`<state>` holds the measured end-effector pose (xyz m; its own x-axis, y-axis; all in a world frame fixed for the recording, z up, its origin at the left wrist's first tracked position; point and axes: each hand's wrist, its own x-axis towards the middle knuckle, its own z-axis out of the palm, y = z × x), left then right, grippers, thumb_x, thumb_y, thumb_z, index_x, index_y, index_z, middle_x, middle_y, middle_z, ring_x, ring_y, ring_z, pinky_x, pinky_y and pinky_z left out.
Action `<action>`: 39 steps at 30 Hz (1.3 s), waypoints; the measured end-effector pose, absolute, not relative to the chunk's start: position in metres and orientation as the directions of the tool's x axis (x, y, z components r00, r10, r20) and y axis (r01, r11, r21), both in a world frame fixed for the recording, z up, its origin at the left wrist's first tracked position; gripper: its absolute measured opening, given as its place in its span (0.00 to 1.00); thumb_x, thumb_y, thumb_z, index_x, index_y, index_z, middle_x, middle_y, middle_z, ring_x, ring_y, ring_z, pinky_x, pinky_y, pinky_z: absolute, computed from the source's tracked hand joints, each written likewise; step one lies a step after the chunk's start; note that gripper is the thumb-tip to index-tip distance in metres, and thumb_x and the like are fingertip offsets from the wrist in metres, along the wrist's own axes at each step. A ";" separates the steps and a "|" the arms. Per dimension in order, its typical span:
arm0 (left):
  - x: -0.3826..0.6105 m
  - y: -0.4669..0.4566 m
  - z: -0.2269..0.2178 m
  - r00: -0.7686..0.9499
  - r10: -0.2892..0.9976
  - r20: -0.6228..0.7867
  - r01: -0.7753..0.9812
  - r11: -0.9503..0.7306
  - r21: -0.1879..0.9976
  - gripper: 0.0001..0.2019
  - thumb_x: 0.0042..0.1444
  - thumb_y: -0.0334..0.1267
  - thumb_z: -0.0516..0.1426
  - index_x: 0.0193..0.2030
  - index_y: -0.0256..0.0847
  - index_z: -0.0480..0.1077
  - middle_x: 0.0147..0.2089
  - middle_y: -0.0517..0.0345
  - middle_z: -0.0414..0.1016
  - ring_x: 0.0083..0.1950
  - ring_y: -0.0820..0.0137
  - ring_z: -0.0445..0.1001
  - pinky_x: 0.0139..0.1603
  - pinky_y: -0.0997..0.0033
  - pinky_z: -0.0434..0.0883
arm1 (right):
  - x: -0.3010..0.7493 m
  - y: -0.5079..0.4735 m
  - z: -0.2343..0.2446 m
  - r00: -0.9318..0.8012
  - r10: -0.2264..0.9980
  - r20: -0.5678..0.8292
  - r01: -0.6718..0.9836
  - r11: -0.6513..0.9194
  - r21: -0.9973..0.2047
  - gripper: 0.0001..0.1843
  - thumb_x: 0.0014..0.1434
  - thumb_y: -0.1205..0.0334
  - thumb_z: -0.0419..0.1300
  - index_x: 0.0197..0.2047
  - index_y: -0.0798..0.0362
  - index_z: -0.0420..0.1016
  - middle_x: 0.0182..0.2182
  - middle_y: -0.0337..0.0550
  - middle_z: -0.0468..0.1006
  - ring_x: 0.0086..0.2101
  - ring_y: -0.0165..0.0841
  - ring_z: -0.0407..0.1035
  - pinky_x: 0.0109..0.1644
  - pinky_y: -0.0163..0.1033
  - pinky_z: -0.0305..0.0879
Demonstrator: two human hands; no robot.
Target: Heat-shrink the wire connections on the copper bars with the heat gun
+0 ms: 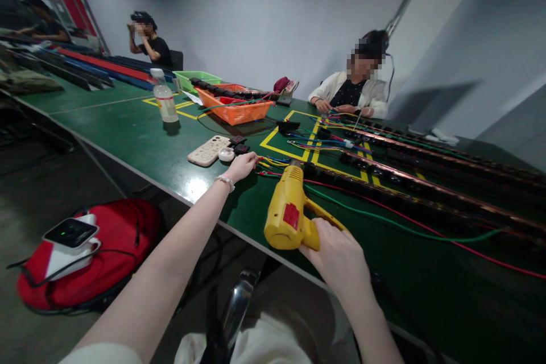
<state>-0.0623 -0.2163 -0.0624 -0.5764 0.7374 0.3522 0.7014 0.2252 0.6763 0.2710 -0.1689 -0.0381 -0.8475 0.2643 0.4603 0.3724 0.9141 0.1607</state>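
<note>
My right hand (339,253) is wrapped round the handle of a yellow heat gun (284,210), whose nozzle points away from me at a bundle of coloured wires (275,164). The fingers of my left hand (242,166) pinch the ends of those wires, just left of the nozzle. Red, yellow, blue and green wires run from there to a long dark rail (341,177) on the green table. A loose green wire (367,213) and a red wire (409,219) trail to the right. Whether the nozzle touches the wires I cannot tell.
Beside my left hand lie a phone (209,151) and a small white round case (226,154). An orange basket (232,114) with parts and a bottle (165,96) stand farther back. Across the table (115,119) a person (354,82) handles wires. A red stool (123,227) stands at lower left.
</note>
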 end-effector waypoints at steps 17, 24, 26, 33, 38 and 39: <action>-0.064 -0.217 -0.060 -0.589 0.736 0.333 0.693 0.248 0.677 0.12 0.56 0.40 0.47 0.32 0.37 0.68 0.31 0.57 0.72 0.33 0.71 0.65 0.33 0.75 0.61 | 0.223 -0.209 -0.034 -0.877 0.263 0.403 0.308 0.950 0.052 0.21 0.51 0.48 0.65 0.40 0.53 0.66 0.32 0.40 0.73 0.34 0.36 0.69 0.40 0.41 0.55; -0.066 -0.218 -0.061 -0.567 0.753 0.334 0.680 0.199 0.706 0.11 0.54 0.40 0.48 0.33 0.37 0.68 0.29 0.58 0.71 0.32 0.72 0.64 0.33 0.75 0.61 | 0.225 -0.207 -0.036 -0.875 0.258 0.409 0.301 0.953 0.044 0.21 0.51 0.47 0.64 0.41 0.53 0.66 0.33 0.39 0.74 0.35 0.36 0.69 0.40 0.41 0.55; -0.067 -0.217 -0.062 -0.558 0.751 0.354 0.694 0.189 0.694 0.11 0.56 0.40 0.47 0.33 0.37 0.68 0.30 0.58 0.71 0.32 0.72 0.64 0.34 0.75 0.61 | 0.227 -0.204 -0.036 -0.877 0.260 0.403 0.301 0.953 0.041 0.21 0.52 0.48 0.64 0.41 0.53 0.66 0.33 0.39 0.74 0.35 0.36 0.69 0.41 0.41 0.54; -0.066 -0.216 -0.064 -0.550 0.750 0.366 0.679 0.147 0.719 0.13 0.60 0.42 0.46 0.34 0.37 0.68 0.29 0.57 0.71 0.31 0.72 0.66 0.34 0.74 0.62 | 0.248 -0.185 -0.034 -0.898 0.265 0.351 0.292 0.956 0.024 0.20 0.52 0.50 0.65 0.43 0.52 0.67 0.35 0.39 0.75 0.37 0.35 0.70 0.42 0.39 0.54; -0.065 -0.217 -0.064 -0.549 0.753 0.364 0.672 0.138 0.728 0.13 0.61 0.40 0.46 0.33 0.38 0.67 0.26 0.59 0.69 0.30 0.73 0.66 0.34 0.75 0.63 | 0.263 -0.170 -0.033 -0.886 0.248 0.393 0.298 0.952 0.071 0.19 0.52 0.51 0.64 0.42 0.52 0.67 0.34 0.37 0.75 0.35 0.34 0.70 0.40 0.38 0.55; -0.065 -0.217 -0.063 -0.549 0.752 0.365 0.672 0.138 0.727 0.13 0.61 0.40 0.46 0.33 0.38 0.67 0.26 0.59 0.69 0.30 0.73 0.66 0.34 0.75 0.63 | 0.266 -0.167 -0.034 -0.880 0.249 0.404 0.306 0.948 0.082 0.19 0.52 0.50 0.64 0.42 0.52 0.67 0.33 0.37 0.75 0.35 0.34 0.70 0.40 0.38 0.55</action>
